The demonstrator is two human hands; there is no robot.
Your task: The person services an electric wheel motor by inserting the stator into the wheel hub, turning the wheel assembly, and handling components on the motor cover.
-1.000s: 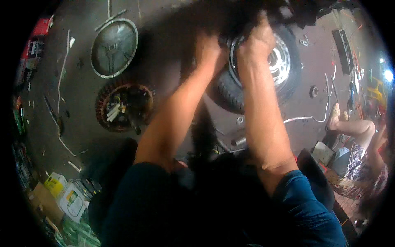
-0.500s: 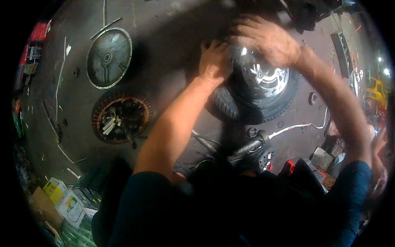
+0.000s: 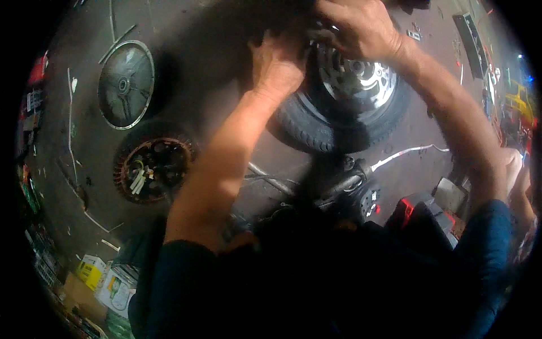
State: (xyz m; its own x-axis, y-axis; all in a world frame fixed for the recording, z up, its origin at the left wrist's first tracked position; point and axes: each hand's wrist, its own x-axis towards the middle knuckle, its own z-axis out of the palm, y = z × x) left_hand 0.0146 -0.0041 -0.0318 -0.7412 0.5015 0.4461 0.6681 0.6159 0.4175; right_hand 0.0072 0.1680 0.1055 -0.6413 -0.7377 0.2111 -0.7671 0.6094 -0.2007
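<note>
A wheel with a black tyre (image 3: 316, 127) and a shiny slotted brake disc (image 3: 370, 93) lies before me. At its far left edge is my left hand (image 3: 276, 65), back upward, its fingertips lost in blur and shadow. Over the far side of the disc, my right hand (image 3: 361, 28) has its fingers curled. Whatever lies within them is hidden, though a small glint shows beneath. To the left are a round metal cover (image 3: 127, 85) with a bright rim and a copper-wound stator (image 3: 155, 169) with pale pieces inside it.
Metal rods (image 3: 276, 181) and a shaft with a white cable (image 3: 401, 155) lie near me. A black-and-red case (image 3: 420, 214) is at the near right, a long dark bar (image 3: 471, 45) at the far right. Boxes (image 3: 116, 288) fill the near left; another person's hand (image 3: 511, 164) shows at right.
Both hands are farther up in the view, and the right hand's fingers are more curled. The whole scene has shifted, with the cover and stator now farther left.
</note>
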